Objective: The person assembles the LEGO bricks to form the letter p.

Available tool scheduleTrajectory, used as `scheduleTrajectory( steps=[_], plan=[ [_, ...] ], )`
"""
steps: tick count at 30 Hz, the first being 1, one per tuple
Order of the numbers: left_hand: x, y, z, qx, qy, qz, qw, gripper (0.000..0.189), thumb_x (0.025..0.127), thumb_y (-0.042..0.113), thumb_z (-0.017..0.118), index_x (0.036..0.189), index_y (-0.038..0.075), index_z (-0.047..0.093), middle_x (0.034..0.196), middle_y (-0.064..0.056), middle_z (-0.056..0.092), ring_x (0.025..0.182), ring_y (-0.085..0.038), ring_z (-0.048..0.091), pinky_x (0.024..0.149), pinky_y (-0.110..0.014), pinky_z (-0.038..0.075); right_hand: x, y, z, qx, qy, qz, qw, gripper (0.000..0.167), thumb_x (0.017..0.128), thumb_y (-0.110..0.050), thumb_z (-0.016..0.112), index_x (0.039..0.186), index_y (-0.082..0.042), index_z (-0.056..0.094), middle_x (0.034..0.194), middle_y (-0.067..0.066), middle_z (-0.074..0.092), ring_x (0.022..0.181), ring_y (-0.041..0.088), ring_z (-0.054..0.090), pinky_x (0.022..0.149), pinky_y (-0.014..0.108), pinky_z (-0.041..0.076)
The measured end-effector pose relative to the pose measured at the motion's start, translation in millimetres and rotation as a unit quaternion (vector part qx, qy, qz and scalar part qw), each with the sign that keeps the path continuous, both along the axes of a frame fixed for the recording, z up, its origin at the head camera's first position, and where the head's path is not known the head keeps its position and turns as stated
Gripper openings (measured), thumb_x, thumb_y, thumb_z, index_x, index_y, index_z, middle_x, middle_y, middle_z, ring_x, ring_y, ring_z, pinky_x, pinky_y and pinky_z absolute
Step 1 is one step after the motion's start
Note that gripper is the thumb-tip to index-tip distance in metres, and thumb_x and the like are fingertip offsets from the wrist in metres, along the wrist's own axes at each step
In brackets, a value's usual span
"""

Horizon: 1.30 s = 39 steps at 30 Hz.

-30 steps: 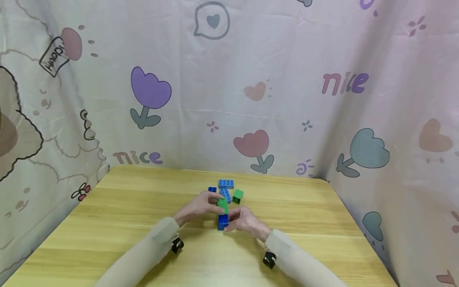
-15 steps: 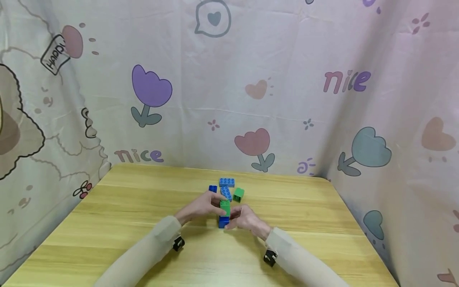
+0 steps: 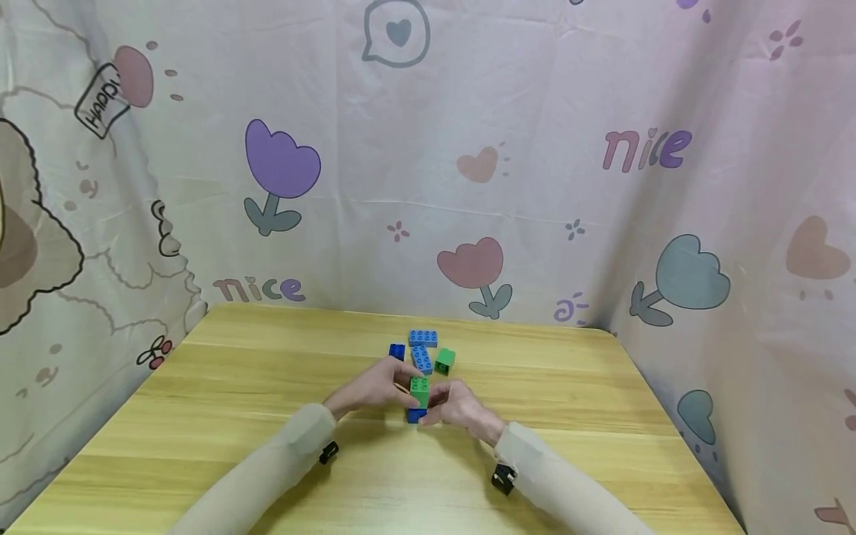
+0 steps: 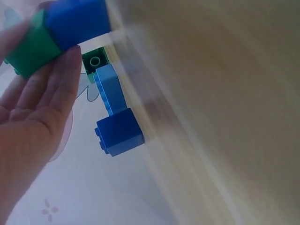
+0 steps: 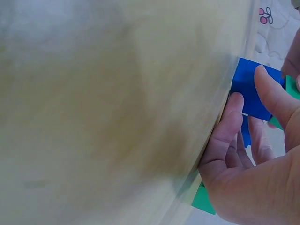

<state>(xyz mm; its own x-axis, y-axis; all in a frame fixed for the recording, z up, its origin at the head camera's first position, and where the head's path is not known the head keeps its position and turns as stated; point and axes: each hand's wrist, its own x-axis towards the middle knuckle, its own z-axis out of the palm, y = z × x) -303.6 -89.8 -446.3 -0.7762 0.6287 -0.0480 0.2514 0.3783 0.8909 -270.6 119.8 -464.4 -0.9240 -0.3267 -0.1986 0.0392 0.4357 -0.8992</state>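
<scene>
A green toy building block (image 3: 419, 391) sits upright on top of a dark blue block (image 3: 417, 416) in the head view. My left hand (image 3: 379, 385) pinches the green block between thumb and fingers. My right hand (image 3: 461, 407) grips the dark blue block from the right side. In the left wrist view, the green block (image 4: 33, 47) meets the dark blue block (image 4: 79, 23) face to face, tilted in that camera. The right wrist view shows my right thumb (image 5: 276, 96) lying across the dark blue block (image 5: 251, 89); whether the studs are fully pressed in cannot be seen.
Behind my hands lie two light blue blocks (image 3: 423, 339), a small dark blue block (image 3: 397, 351) and a green block (image 3: 444, 361) tipped on its side. They rest on a wooden table (image 3: 281, 349). A patterned curtain (image 3: 374, 134) hangs behind the table.
My left hand has brought the green block down onto the dark blue block and straightened it, so less of the dark blue shows. My right hand stays almost where it was.
</scene>
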Motion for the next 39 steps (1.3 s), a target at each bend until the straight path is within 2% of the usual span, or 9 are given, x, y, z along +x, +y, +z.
scheduleTrajectory(
  steps=[11, 19, 27, 30, 39],
  plan=[
    [4.7, 2.1, 0.7, -0.035, 0.05, -0.002, 0.9981, 0.037, 0.08, 0.015, 0.081, 0.116, 0.013, 0.072, 0.097, 0.004, 0.074, 0.085, -0.013, 0.069, 0.08, -0.029, 0.059, 0.3, 0.5, -0.5, -0.014, 0.001, 0.001, 0.9999, 0.025, 0.072, -0.001, 0.082, 0.094, -0.005, 0.071, 0.092, 0.007, 0.072, 0.079, 0.016, 0.063, 0.071, 0.028, 0.053],
    [5.6, 2.9, 2.8, -0.044, 0.067, 0.0, 0.9968, 0.035, 0.08, 0.017, 0.082, 0.114, 0.016, 0.074, 0.099, 0.006, 0.074, 0.088, -0.013, 0.069, 0.08, -0.031, 0.059, -1.5, 3.5, 0.6, -0.014, 0.003, 0.012, 0.9998, 0.025, 0.073, -0.003, 0.081, 0.096, -0.007, 0.072, 0.096, 0.008, 0.073, 0.084, 0.017, 0.065, 0.075, 0.029, 0.054],
    [4.1, 3.2, 4.3, -0.053, 0.074, -0.018, 0.9957, 0.031, 0.08, 0.018, 0.082, 0.11, 0.019, 0.075, 0.095, 0.009, 0.074, 0.084, -0.012, 0.069, 0.078, -0.027, 0.058, 0.9, 9.4, 1.6, -0.053, 0.007, 0.028, 0.9981, 0.029, 0.077, -0.003, 0.079, 0.105, -0.004, 0.072, 0.102, 0.012, 0.072, 0.084, 0.015, 0.066, 0.076, 0.033, 0.058],
    [4.5, 3.3, 4.9, -0.044, 0.08, -0.022, 0.9956, 0.031, 0.08, 0.016, 0.081, 0.11, 0.018, 0.074, 0.094, 0.007, 0.074, 0.083, -0.012, 0.069, 0.077, -0.026, 0.058, 2.3, 11.6, 2.1, -0.076, 0.002, 0.018, 0.9969, 0.034, 0.078, -0.003, 0.079, 0.11, -0.001, 0.068, 0.105, 0.013, 0.071, 0.086, 0.015, 0.067, 0.078, 0.034, 0.059],
    [6.0, 2.1, -0.3, -0.042, 0.094, -0.032, 0.9942, 0.023, 0.079, 0.017, 0.083, 0.101, 0.021, 0.076, 0.085, 0.008, 0.072, 0.075, -0.011, 0.068, 0.07, -0.024, 0.058, 11.2, 6.7, -0.9, -0.121, 0.03, -0.018, 0.9921, 0.039, 0.079, -0.004, 0.079, 0.115, 0.0, 0.064, 0.112, 0.012, 0.069, 0.101, 0.019, 0.066, 0.086, 0.031, 0.057]
  ],
)
